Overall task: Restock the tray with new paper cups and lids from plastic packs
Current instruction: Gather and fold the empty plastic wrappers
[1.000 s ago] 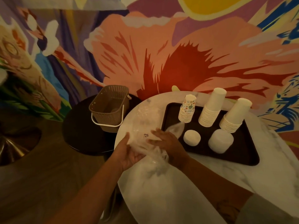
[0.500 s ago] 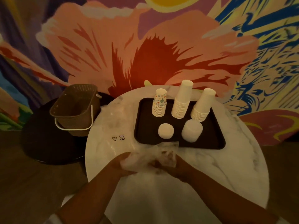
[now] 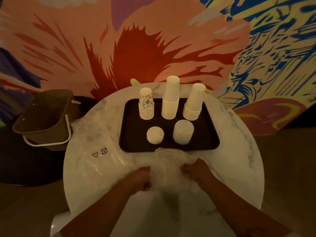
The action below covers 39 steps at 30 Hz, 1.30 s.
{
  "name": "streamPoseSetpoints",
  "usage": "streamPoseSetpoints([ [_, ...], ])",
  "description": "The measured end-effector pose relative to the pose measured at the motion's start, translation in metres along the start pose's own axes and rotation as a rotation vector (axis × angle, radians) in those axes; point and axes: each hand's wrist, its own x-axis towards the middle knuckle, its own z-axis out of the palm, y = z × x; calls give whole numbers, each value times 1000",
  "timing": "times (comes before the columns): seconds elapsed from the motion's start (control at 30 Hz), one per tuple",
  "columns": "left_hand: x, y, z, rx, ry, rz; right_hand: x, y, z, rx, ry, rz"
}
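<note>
Left hand, right hand: fingers clamped on plastic pack, bunched tighter than before; tray beyond fingers stocked; cleanup probably left.

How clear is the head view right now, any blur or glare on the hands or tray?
Head view: dim warm light, no glare; left hand and right hand motion-blurred, like the plastic bag they grip; tray and cup stacks sharper.

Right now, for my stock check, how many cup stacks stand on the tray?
3, along the far side of the tray: patterned stack left, tall white stack middle, leaning white stack right.
</note>
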Motion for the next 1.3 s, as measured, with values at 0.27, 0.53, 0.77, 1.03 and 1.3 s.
streamPoseSetpoints([
  [0.27, 10, -31, 52, 908, 666, 1031, 26, 19, -9, -429, 29, -297],
  [0.53, 33, -15, 70, 1353, 195, 537, 7, 41, 7, -769, 336, -1006],
  [0.77, 50, -22, 57, 1378, 214, 504, 42, 62, 9, -1131, -60, -674],
  [1.03, 52, -24, 47, 1389, 284, 516, 57, 68, -10, -1070, 36, -623],
  [1.3, 45, -21, 43, 1374, 243, 509, 46, 69, -30, -1132, 35, -523],
])
